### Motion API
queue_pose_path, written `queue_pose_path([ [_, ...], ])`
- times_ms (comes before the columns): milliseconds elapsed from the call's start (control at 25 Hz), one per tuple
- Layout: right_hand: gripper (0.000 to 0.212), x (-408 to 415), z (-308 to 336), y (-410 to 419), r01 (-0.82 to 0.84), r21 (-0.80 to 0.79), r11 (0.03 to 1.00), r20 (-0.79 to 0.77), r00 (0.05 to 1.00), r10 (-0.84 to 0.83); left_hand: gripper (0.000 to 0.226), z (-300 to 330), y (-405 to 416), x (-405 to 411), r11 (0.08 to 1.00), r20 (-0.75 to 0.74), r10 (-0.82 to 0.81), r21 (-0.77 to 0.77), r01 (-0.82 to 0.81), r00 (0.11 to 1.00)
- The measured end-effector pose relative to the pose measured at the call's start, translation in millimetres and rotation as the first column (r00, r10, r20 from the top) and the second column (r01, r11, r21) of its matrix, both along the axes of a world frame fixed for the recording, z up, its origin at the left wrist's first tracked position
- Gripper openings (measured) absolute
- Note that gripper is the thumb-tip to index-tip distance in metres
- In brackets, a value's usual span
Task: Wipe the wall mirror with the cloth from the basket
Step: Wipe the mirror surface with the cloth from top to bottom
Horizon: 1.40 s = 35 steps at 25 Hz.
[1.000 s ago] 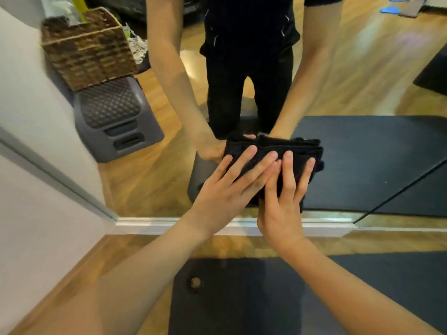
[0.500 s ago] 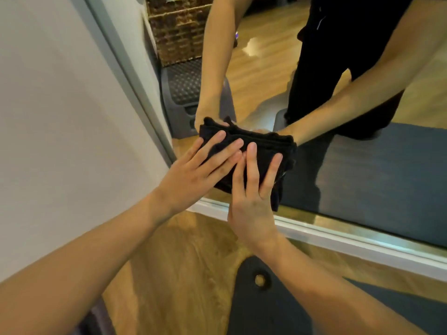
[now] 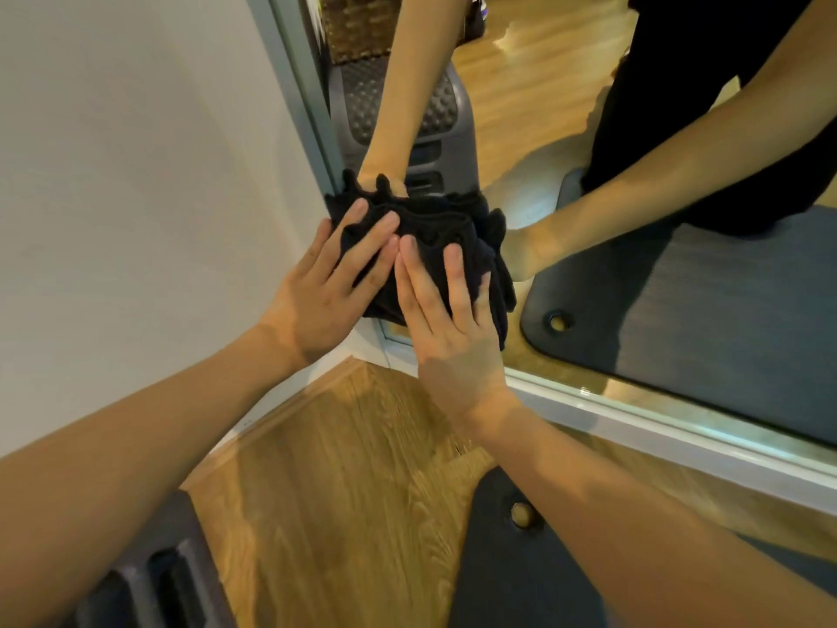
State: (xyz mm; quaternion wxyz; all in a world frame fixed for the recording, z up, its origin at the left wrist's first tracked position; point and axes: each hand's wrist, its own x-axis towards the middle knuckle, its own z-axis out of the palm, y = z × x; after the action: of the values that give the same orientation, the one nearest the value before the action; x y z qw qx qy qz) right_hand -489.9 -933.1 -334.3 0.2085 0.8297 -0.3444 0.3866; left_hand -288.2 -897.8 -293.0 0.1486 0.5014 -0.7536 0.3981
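Note:
A bunched black cloth (image 3: 435, 224) lies flat against the wall mirror (image 3: 679, 287), down in its lower left corner beside the grey frame. My left hand (image 3: 326, 283) presses on the cloth's left half with straight, spread fingers. My right hand (image 3: 448, 319) presses on its right half, fingers straight, fingertips next to the left hand's. The glass shows both arms and dark trousers reflected. The woven basket (image 3: 358, 24) appears only as a reflection at the top of the mirror.
A white wall (image 3: 136, 174) fills the left. The mirror's white bottom frame (image 3: 656, 428) meets a wooden floor (image 3: 344, 469). A dark mat (image 3: 521, 577) lies below my right arm, a grey step stool (image 3: 154, 582) at bottom left, its reflection (image 3: 398, 106) in the glass.
Both hands have slid the cloth leftward across the glass into the mirror's lower left corner, and the cloth has bunched up. The view has swung left and down with them.

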Motion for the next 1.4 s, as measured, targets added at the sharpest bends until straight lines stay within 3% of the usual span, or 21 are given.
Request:
queue_pose_path([
  [120,0.058,-14,-34,-4,0.022,-0.059,0.998,-0.18,0.983,-0.032,0.069,-41,6,-10,1.0,-0.057,0.013,0.008,-0.013,0.998],
  [240,0.067,-22,-63,0,0.042,-0.055,0.998,-0.263,0.963,-0.055,0.079,-78,12,-22,0.997,-0.127,0.05,0.064,-0.042,0.991],
  [400,0.095,-33,-94,6,0.026,0.075,0.997,-0.384,0.923,0.004,0.097,-117,21,-31,0.97,-0.174,0.116,0.233,-0.073,0.978],
  [560,0.103,-48,-103,9,0.053,0.153,0.987,-0.453,0.891,0.022,0.091,-136,28,-49,0.931,-0.208,0.196,0.346,-0.115,0.958],
  [640,0.099,-60,-100,8,0.036,0.189,0.981,-0.459,0.886,0.056,0.084,-134,32,-65,0.896,-0.24,0.21,0.435,-0.089,0.948],
  [760,0.07,-100,-98,3,-0.033,0.223,0.974,-0.397,0.91,0.121,0.059,-136,36,-109,0.854,-0.294,0.175,0.52,0.004,0.94],
  [920,0.058,-194,-98,0,0.031,0.164,0.986,-0.471,0.881,0.05,0.059,-144,28,-199,0.866,-0.422,0.119,0.487,0.114,0.899],
  [1120,0.063,-250,-41,-6,-0.001,0.15,0.989,-0.472,0.879,0.072,0.081,-104,11,-274,0.899,-0.656,0.151,0.403,0.173,0.74],
  [1240,0.062,-254,-9,-7,-0.033,0.156,0.987,-0.443,0.891,0.1,0.056,-58,7,-280,0.926,-0.744,0.079,0.301,0.228,0.663],
  [1320,0.051,-254,18,-7,-0.044,0.155,0.987,-0.38,0.919,0.101,0.053,-25,3,-280,0.939,-0.799,-0.013,0.198,0.283,0.601],
  [1400,0.055,-250,53,-7,-0.053,0.171,0.984,-0.273,0.957,0.099,0.054,22,-3,-286,0.938,-0.911,-0.052,0.097,0.334,0.41],
])
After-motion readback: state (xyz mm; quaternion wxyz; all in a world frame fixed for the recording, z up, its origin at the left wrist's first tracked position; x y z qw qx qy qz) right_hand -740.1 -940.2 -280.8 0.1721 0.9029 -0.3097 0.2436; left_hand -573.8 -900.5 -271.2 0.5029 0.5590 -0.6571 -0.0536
